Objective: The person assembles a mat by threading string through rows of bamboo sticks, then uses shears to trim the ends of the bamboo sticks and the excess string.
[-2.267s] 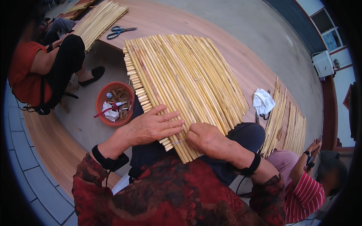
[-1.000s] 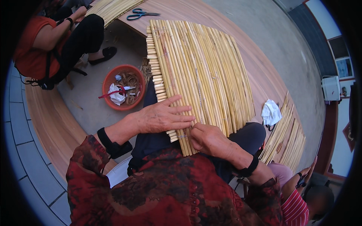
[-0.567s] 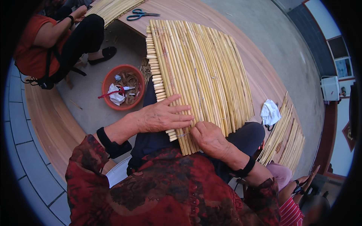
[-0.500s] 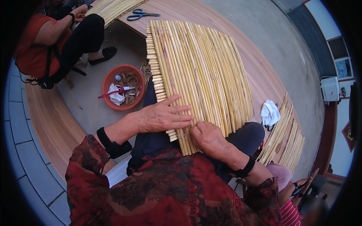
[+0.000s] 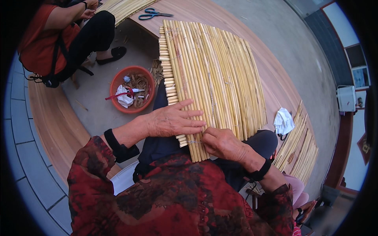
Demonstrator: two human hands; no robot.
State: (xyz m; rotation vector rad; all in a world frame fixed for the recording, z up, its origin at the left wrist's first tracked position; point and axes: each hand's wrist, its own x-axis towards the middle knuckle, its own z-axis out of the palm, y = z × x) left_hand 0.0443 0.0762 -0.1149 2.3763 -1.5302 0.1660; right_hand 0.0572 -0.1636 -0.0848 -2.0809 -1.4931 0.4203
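Little had moved but the view: the left hand (image 5: 171, 121) lay spread on the rectangular yellow mat of slender sticks (image 5: 222, 78) across the lap (image 5: 152, 151); the right hand (image 5: 223, 144) curled at its near end, contents hidden, work apparently little advanced.

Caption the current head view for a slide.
Left hand spread on a mat of yellow stalks, right hand curled at its near end, an orange basin to the left.

Mat (image 5: 214, 78)'s straw yellow with some reddish-brown streaks. Shirt (image 5: 157, 204)'s dark red with blotchy black all over, trousers (image 5: 260, 141) navy, wristbands (image 5: 262, 171) black. Bowl (image 5: 126, 109)'s orange-red, scissors (image 5: 155, 14) have teal handles, cloth (image 5: 283, 121)'s white, table (image 5: 262, 59)'s pinkish-brown woodgrain.
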